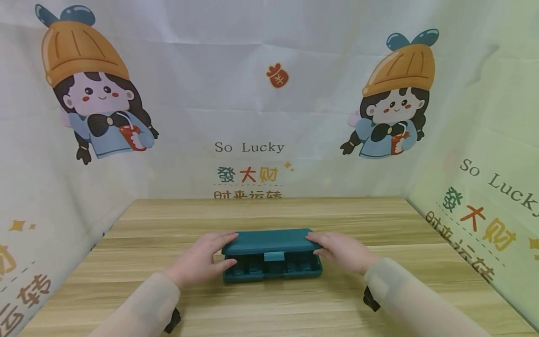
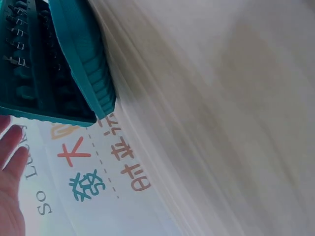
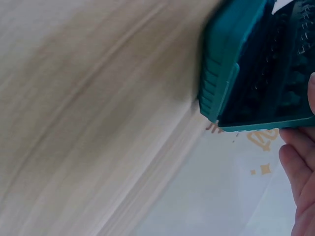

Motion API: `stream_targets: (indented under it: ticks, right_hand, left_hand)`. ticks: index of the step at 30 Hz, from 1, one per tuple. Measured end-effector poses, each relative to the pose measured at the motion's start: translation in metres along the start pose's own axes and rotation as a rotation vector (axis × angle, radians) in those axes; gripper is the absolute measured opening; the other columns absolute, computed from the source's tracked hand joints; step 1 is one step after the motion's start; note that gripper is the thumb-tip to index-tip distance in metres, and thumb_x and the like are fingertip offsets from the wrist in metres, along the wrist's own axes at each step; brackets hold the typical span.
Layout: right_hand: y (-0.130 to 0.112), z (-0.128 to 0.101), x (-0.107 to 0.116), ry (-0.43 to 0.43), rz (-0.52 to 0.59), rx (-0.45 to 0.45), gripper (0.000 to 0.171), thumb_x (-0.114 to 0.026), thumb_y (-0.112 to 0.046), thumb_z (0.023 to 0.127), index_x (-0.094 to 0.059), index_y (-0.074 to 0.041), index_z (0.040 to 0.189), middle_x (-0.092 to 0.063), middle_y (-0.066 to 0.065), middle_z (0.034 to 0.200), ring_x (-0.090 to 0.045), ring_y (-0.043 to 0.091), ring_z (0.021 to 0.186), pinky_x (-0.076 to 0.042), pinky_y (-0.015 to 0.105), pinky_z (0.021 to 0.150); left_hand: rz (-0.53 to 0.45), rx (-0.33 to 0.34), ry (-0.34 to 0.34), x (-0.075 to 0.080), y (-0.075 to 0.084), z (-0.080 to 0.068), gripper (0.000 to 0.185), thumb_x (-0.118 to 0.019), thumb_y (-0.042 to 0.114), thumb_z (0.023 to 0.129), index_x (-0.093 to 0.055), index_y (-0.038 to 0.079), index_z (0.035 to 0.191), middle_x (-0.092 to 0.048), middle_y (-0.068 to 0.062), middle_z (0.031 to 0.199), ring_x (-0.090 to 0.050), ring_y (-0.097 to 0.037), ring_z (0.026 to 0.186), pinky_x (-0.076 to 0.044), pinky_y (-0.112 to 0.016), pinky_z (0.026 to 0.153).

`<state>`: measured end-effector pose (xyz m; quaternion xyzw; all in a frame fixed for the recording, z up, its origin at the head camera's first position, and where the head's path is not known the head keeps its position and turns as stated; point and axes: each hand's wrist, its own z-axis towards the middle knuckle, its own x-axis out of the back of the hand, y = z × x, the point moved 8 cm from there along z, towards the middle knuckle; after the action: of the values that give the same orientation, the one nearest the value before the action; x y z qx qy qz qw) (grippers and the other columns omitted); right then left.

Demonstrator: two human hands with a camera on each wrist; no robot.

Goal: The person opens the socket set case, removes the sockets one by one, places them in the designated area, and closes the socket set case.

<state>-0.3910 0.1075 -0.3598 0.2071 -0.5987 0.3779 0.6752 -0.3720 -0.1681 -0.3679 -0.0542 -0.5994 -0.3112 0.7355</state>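
Note:
A teal plastic hinged case [image 1: 273,241] rests on the table with its lid part-way raised and a latch tab [image 1: 274,256] at the front. Dark compartments show in its base [image 1: 273,275], and small shiny metal pieces [image 2: 18,45] line the inside. At its left end, my left hand [image 1: 206,260] holds the lid, fingertips on top and thumb lower at the opening. My right hand [image 1: 343,250] grips the right end of the lid, fingers above and thumb tucked under the edge. Contents deeper in the case are too dark to tell.
The case stands near the middle of a wood-grain table [image 1: 269,309]. Printed cloth [image 1: 189,93] with cartoon figures and lettering hangs behind the table and along both sides. Black straps [image 1: 371,299] sit at both wrists.

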Motion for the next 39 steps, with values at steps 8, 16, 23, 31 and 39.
stream_targets:
  ticks: [8,16,23,31,39]
  right_hand:
    - [0.008,0.006,0.010,-0.022,0.111,-0.089,0.045,-0.057,-0.020,0.098,-0.049,-0.005,0.140,-0.055,0.013,0.136,-0.057,0.027,0.118,-0.047,0.042,0.094]
    - [0.016,0.011,0.017,-0.032,0.181,-0.162,0.045,-0.057,-0.022,0.098,-0.050,-0.007,0.140,-0.054,0.011,0.136,-0.056,0.027,0.119,-0.045,0.046,0.096]
    - [0.021,0.020,0.023,-0.030,0.223,-0.199,0.043,-0.055,-0.025,0.099,-0.051,-0.009,0.140,-0.054,0.010,0.136,-0.053,0.028,0.123,-0.043,0.047,0.098]
    - [0.036,0.029,0.027,0.029,0.412,-0.238,0.042,-0.053,-0.025,0.100,-0.052,-0.005,0.137,-0.054,0.015,0.135,-0.054,0.030,0.120,-0.045,0.046,0.096]
    - [0.055,0.031,0.026,0.156,0.710,-0.358,0.041,-0.057,-0.029,0.098,-0.055,-0.007,0.133,-0.052,0.015,0.136,-0.047,0.033,0.127,-0.040,0.049,0.101]
  left_hand:
    - [0.100,-0.242,0.129,0.019,0.026,-0.018,0.019,-0.069,0.027,0.090,-0.072,0.015,0.104,-0.063,0.006,0.097,-0.057,-0.009,0.079,-0.050,-0.037,0.078]
    - [0.083,-0.132,-0.430,-0.029,0.035,-0.036,0.073,-0.052,0.060,0.091,-0.039,0.018,0.149,-0.029,0.000,0.156,-0.028,-0.026,0.142,-0.029,-0.049,0.109]
    - [0.053,-0.086,-0.555,-0.044,0.036,-0.049,0.086,-0.049,0.069,0.086,-0.028,0.019,0.153,-0.019,0.003,0.159,-0.019,-0.028,0.145,-0.022,-0.051,0.112]
    - [-0.021,-0.065,-0.545,-0.046,0.035,-0.052,0.077,-0.045,0.066,0.090,-0.036,0.018,0.150,-0.025,0.003,0.157,-0.026,-0.026,0.143,-0.029,-0.049,0.109]
    - [-0.100,-0.101,-0.560,-0.047,0.037,-0.056,0.067,-0.041,0.060,0.096,-0.045,0.016,0.146,-0.033,0.003,0.154,-0.032,-0.022,0.140,-0.034,-0.045,0.107]
